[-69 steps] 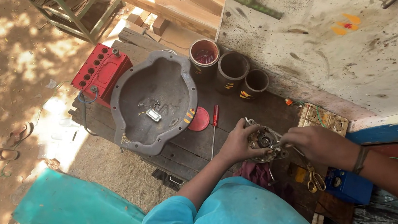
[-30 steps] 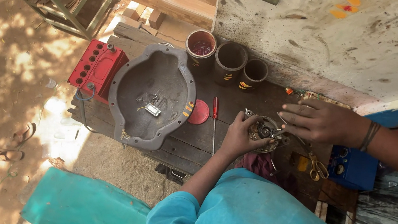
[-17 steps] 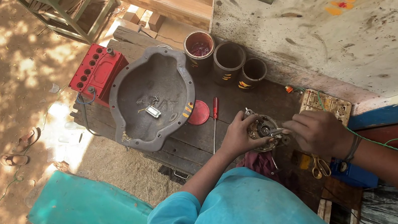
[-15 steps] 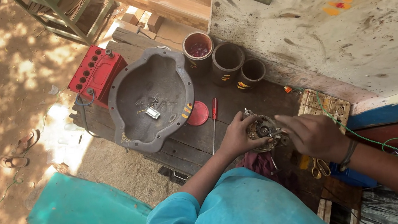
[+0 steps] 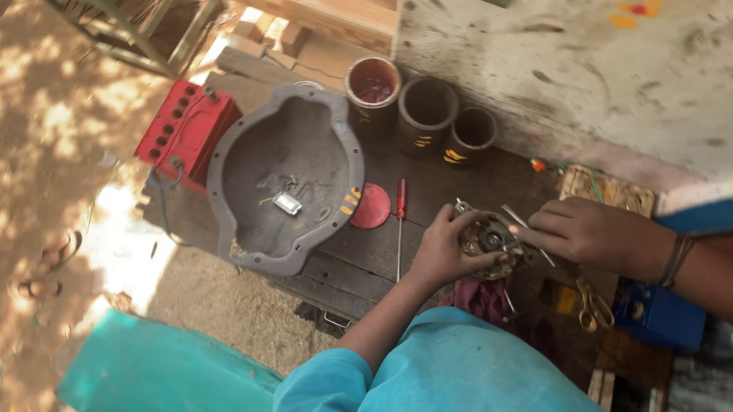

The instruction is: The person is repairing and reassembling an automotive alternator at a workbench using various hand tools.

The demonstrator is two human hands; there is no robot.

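While gripping metal part [image 5: 490,242], left hand [image 5: 440,249] curled

Turquoise short sleeves, bare forearms (dark bands circle the right wrist [image 5: 674,260]).

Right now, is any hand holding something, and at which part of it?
The left hand grips the round grey metal mechanical part by its left rim. The right hand touches its right side with the fingertips; whether it grips cannot be told.
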